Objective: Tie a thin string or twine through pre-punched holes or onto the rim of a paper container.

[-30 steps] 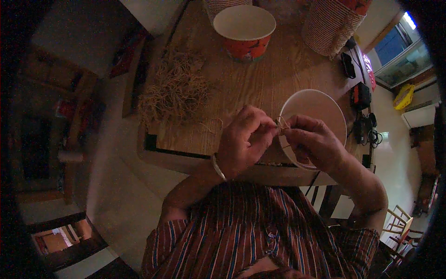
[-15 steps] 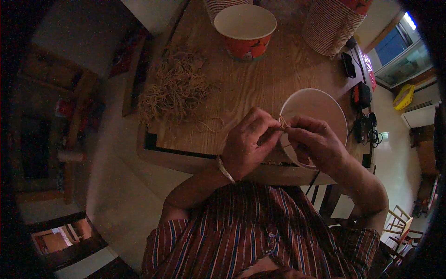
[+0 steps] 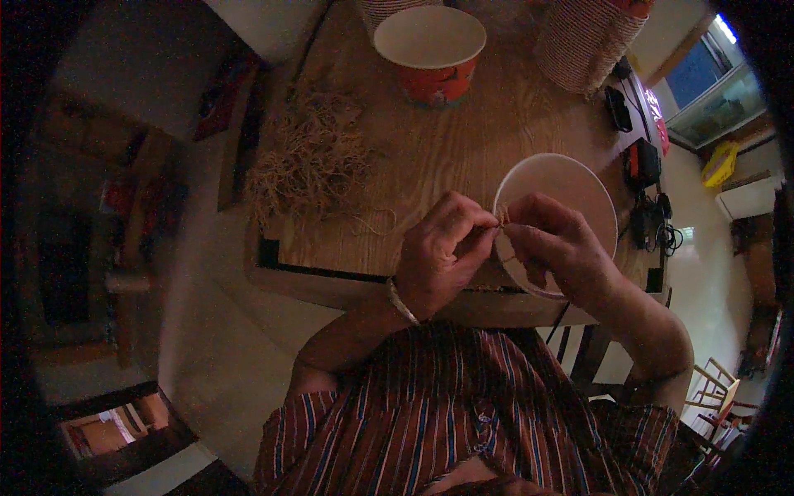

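Observation:
My left hand (image 3: 438,252) and my right hand (image 3: 562,244) meet fingertip to fingertip over the left rim of a white-lined paper tub (image 3: 571,175). Both pinch a small tan strand (image 3: 504,217), thin and stringy, mostly covered by the fingers. A thin piece trails below the right fingers, in front of the tub's inside. To the left on the wooden table lies a tangled heap of similar tan, root-like strands (image 3: 310,165). One loose strand (image 3: 376,221) curls out from the heap toward my left hand.
A red patterned paper tub (image 3: 438,81) stands upright at the back, a ribbed stack of tubs (image 3: 389,10) behind it. Another tall stack (image 3: 583,45) is at back right. Black adapters and cables (image 3: 649,221) line the right edge of the wood-grain table (image 3: 422,165).
My fingers have drawn closer together around the strand, and the right fingertips have turned slightly upward. The whole view has shifted a little; the heap and tubs keep their places.

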